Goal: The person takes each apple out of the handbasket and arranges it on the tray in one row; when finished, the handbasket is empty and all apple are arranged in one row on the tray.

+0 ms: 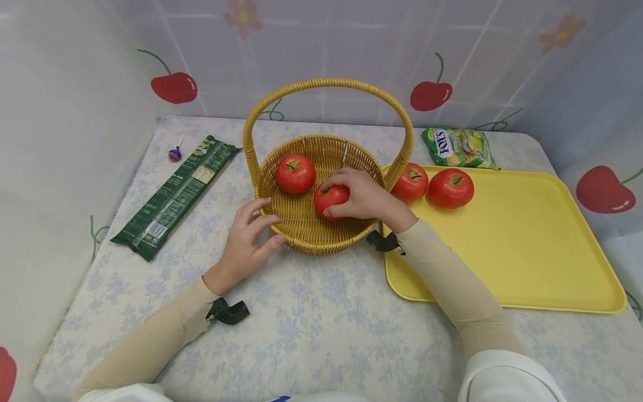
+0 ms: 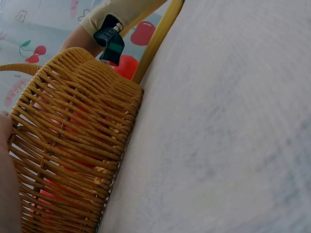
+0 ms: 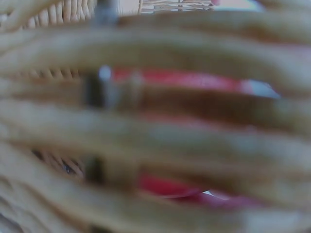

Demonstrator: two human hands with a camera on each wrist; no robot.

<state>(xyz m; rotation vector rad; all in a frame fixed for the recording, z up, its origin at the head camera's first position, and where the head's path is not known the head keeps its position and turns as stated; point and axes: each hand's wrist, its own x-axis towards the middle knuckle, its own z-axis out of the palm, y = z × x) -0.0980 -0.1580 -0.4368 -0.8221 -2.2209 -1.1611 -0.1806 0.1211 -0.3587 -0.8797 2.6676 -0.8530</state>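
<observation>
Inside the wicker basket (image 1: 321, 245), my right hand (image 1: 355, 194) grips a red apple (image 1: 329, 201), fingers over its top and thumb at its near side. Another apple (image 1: 295, 174) lies in the basket to the left of it. My left hand (image 1: 248, 243) is at the basket's front left rim, fingers spread and bent with the tips right at the edge. In the left wrist view the basket wall (image 2: 73, 141) fills the left side, red showing through the weave. The right wrist view is mostly blurred wicker strands (image 3: 194, 145) with red behind.
A yellow tray (image 1: 512, 251) stands to the right, two apples (image 1: 450, 188) at its left end. Behind it lies a green FOX'S candy bag (image 1: 459, 148). At left are a long green packet (image 1: 176, 198) and a lollipop (image 1: 174, 154). The basket's tall handle (image 1: 329, 82) arches overhead.
</observation>
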